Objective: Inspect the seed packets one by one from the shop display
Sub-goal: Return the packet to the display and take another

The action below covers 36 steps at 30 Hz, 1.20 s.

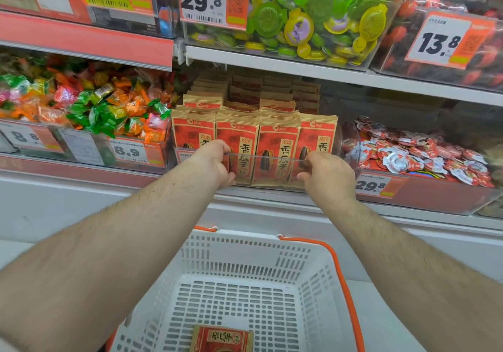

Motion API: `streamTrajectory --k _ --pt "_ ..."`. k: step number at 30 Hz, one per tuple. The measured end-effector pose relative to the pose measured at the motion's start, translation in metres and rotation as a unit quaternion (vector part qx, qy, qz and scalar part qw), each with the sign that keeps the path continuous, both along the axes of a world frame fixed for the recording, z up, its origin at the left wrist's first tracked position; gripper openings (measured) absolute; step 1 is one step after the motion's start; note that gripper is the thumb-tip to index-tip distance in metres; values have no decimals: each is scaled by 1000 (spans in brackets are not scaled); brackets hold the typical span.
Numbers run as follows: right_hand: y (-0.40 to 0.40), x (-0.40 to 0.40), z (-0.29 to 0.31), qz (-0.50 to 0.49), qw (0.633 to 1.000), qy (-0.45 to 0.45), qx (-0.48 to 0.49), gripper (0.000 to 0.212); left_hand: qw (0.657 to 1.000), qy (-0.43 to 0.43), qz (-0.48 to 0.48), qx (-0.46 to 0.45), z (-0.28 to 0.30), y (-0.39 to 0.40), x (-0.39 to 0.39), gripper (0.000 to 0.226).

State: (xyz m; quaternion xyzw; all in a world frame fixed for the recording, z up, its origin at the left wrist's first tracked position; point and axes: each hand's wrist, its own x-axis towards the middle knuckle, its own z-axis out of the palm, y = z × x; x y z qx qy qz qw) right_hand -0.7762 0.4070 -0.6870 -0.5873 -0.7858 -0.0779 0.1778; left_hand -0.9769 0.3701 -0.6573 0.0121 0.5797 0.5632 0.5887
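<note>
White plastic formed the shopping basket point(242, 283) nearest the camera, one seed packet point(221, 339) lying flat inside (orange handles at its rim). Beyond it, the left hand point(215, 162) and right hand point(326, 177) curled over the front wall of a clear display bin point(268, 170), where upright red-and-tan seed packets point(277, 144) stood in rows, candy bins point(81, 106) alongside

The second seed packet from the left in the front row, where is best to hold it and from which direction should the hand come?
Probably by its top edge, from above. The second seed packet stands upright, pressed against its neighbours, and the clear bin front covers its lower half, with the left hand and right hand on that wall. Only the crimped top strip stands free, so pinch it front and back and lift straight up.
</note>
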Motion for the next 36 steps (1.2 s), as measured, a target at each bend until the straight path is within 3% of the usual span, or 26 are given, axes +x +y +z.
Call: streamTrajectory --k 3,9,20,27,32,36 --pt "1 1 -1 3 1000 1 2 30 1000 2 -1 1 -5 1 -1 3" --pt "1 4 -3 13 1000 6 10 29 1000 24 -4 14 -4 1 2 18" --pt "8 9 -17 37 997 35 53 24 999 38 8 20 -5 5 2 23" --pt "9 12 -35 59 986 68 141 26 998 45 14 30 -11 7 3 41" --pt "7 15 -46 80 976 80 186 30 997 26 39 57 -16 4 3 19" --pt "11 13 -44 80 976 88 185 32 997 35 34 63 -15 6 2 38"
